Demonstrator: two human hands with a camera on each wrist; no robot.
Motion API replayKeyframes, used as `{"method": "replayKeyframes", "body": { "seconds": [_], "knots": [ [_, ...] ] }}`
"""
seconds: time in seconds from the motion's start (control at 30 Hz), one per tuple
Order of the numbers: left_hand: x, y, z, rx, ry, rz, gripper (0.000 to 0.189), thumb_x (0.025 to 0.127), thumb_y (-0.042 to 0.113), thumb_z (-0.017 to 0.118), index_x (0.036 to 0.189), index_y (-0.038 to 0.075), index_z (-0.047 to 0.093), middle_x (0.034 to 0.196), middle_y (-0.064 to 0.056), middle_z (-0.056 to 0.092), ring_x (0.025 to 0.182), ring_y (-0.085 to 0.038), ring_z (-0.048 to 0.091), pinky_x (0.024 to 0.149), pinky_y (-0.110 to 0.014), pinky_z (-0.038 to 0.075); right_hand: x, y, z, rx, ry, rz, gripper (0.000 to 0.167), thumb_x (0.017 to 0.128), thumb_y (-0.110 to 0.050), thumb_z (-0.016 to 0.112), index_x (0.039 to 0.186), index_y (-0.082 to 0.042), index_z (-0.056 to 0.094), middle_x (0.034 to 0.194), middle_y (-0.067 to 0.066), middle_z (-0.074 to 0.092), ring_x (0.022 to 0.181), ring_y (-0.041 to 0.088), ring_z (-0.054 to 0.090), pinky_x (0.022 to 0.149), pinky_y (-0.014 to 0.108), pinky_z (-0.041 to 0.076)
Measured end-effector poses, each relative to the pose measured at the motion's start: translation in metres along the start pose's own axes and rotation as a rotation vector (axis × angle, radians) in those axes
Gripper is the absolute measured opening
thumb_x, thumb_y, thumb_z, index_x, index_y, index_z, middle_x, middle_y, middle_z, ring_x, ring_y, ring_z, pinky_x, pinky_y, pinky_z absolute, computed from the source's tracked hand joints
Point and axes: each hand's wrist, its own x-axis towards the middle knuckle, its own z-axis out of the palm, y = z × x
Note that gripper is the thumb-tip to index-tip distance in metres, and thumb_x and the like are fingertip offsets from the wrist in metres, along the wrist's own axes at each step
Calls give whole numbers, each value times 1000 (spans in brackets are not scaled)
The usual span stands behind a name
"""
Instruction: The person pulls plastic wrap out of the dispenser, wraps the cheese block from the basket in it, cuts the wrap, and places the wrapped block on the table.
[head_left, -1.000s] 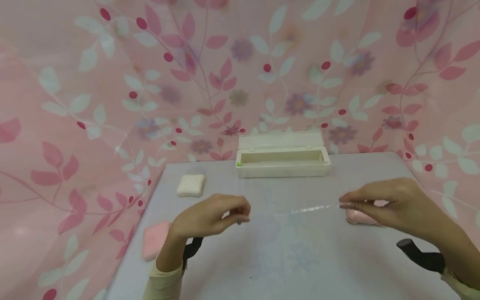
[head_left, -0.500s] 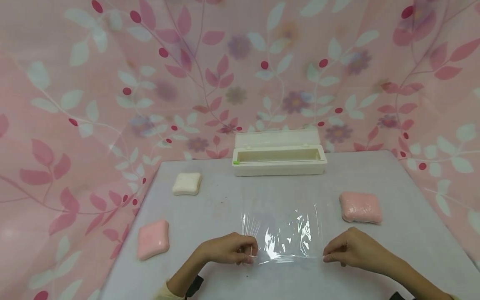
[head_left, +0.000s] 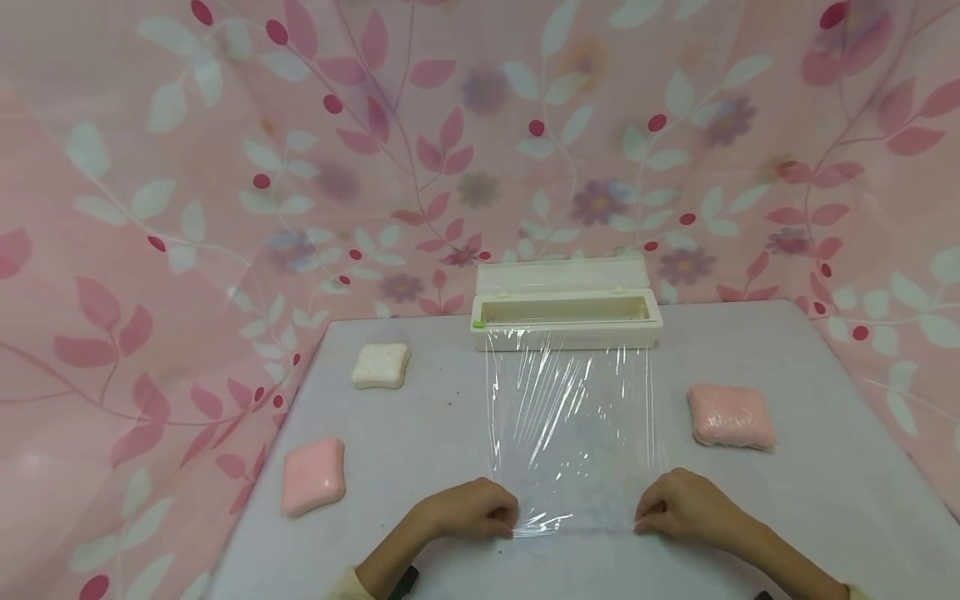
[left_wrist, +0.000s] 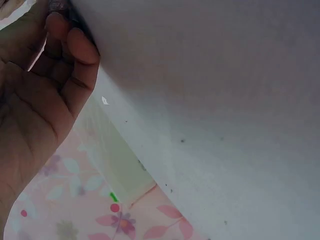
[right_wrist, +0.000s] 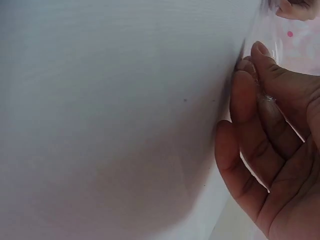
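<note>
A clear sheet of cling film (head_left: 570, 433) lies stretched low over the table, creased and shiny. Its far end reaches the front of a long white box (head_left: 656, 333) whose lid (head_left: 562, 273) stands up. My left hand (head_left: 480, 510) pinches the film's near left corner. At the near right corner, the fingertips of my right hand (head_left: 686, 510) grip the film too. In the right wrist view, the thumb and index finger of the right hand (right_wrist: 270, 125) meet at the film's edge. The left hand (left_wrist: 50, 85) has curled fingers close over the tabletop in the left wrist view.
Left of the film lie a white soap bar (head_left: 381, 366) and a pink soap bar (head_left: 313, 476). Another pink soap bar (head_left: 731, 417), with a shiny wrapped surface, lies to the right. A pink floral curtain (head_left: 480, 150) hangs behind the table (head_left: 420, 442).
Both hands have come down from above the table toward its near side, drawing closer together. The film between them has gone from edge-on to spread out flat, reaching back to the box.
</note>
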Motion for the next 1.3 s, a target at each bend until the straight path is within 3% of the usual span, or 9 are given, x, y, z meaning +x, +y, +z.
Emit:
{"method": "replayKeyframes", "body": {
  "seconds": [0.27, 0.4, 0.53, 0.67, 0.8, 0.9, 1.0, 1.13, 1.3],
  "knots": [
    [-7, 6, -3, 32, 3, -14, 9, 90, 15, 72, 85, 15, 64, 70, 15, 50, 63, 5, 43, 58, -13, 41, 4, -6, 0, -13, -16, 42, 11, 74, -28, 84, 70, -30, 75, 65, -29, 57, 60, -4, 46, 54, 23, 38],
    [-21, -6, -26, -14, 38, -24, 13, 93, 20, 69, 102, 11, 67, 87, 13, 60, 74, 3, 52, 67, -17, 47, 2, -5, 1, 8, -16, 50, 10, 74, -28, 84, 71, -29, 75, 66, -28, 58, 60, -4, 47, 54, 23, 39],
    [-51, -19, -66, 66, 231, -204, 22, 92, 18, 70, 109, 6, 66, 100, 0, 65, 88, -13, 61, 76, -31, 50, 0, -5, 2, 22, -11, 53, 10, 75, -29, 83, 71, -29, 74, 65, -27, 58, 59, -4, 46, 53, 22, 38],
    [-89, -36, -93, 237, 403, -488, 39, 82, 19, 81, 114, 5, 65, 112, -11, 62, 102, -34, 58, 81, -49, 49, 0, -6, 2, 20, -7, 56, 10, 75, -28, 83, 71, -29, 74, 64, -27, 57, 59, -3, 46, 52, 23, 38],
    [-123, -55, -97, 312, 410, -748, 72, 67, 26, 91, 128, 8, 59, 131, -21, 51, 112, -49, 48, 83, -64, 45, 0, -6, 1, 6, -2, 61, 11, 75, -29, 83, 70, -30, 74, 65, -29, 57, 60, -4, 46, 53, 23, 38],
    [-143, -65, -92, 301, 366, -880, 92, 59, 28, 95, 138, 10, 51, 138, -28, 41, 113, -57, 42, 81, -70, 42, -1, -5, 2, 8, -7, 65, 11, 75, -30, 83, 70, -30, 74, 65, -28, 57, 60, -4, 46, 53, 23, 38],
    [-157, -71, -88, 264, 336, -952, 102, 55, 27, 96, 142, 9, 46, 139, -32, 38, 110, -61, 41, 78, -72, 41, -1, -5, 2, 17, -10, 67, 11, 75, -29, 83, 70, -29, 74, 65, -27, 57, 59, -4, 46, 52, 22, 38],
    [-165, -74, -85, 230, 331, -976, 102, 55, 26, 96, 141, 7, 45, 139, -36, 36, 111, -69, 36, 78, -79, 35, -2, -4, 2, 33, -11, 60, 11, 75, -29, 83, 71, -28, 74, 65, -26, 58, 59, -4, 46, 52, 22, 38],
    [-169, -70, -85, 214, 330, -1021, 89, 71, 24, 82, 146, 8, 37, 140, -36, 32, 105, -73, 36, 78, -81, 33, 0, -4, 2, 44, -10, 56, 10, 75, -28, 83, 71, -28, 74, 66, -26, 59, 60, -4, 47, 52, 22, 39]
  ]
}}
